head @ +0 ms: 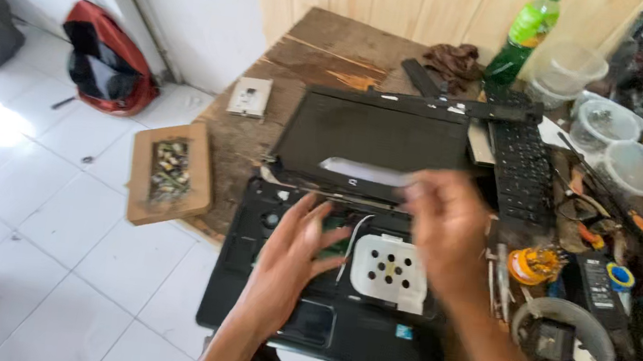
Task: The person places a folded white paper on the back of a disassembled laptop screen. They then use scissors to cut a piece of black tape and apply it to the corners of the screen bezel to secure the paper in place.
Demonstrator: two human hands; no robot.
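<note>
Black plastic, the opened laptop (322, 318) lies on the wooden surface (245, 144), keyboard deck removed. The left hand (292, 258) rests on the exposed base with fingers spread, holding nothing. The right hand (446, 223) is blurred; its grip seems pressed together on a thin grey strip (363, 171) by the hinge. A white cable (350, 244) runs just beside the left fingers, so a careless pull could snag or tear it.

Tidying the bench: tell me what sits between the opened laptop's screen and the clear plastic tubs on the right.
In the head view, a detached black keyboard lies between the laptop screen and the clear plastic tubs, alongside scattered hand tools.
</note>
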